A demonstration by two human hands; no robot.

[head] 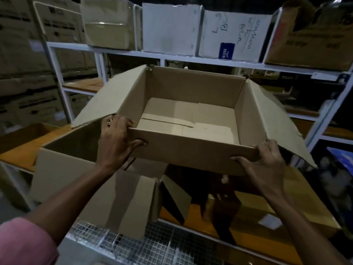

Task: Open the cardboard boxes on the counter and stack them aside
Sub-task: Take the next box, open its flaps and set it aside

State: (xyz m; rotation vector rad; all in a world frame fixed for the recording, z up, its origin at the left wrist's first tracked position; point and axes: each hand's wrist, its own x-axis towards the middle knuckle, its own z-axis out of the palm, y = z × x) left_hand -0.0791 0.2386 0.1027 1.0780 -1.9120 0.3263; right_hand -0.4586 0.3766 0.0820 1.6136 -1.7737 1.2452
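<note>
Both hands are clamped on the near wall of the open box [191,119], left hand [116,138] and right hand [265,161] at opposite corners, so it hangs level above another box [63,169] on the counter [286,203] (probably headed for the stack).

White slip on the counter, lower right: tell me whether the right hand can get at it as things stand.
Probably not right away. The right hand grips the near right corner of the open cardboard box, which the left hand also holds. The white slip lies uncovered on the counter, so a freed hand likely could.
</note>
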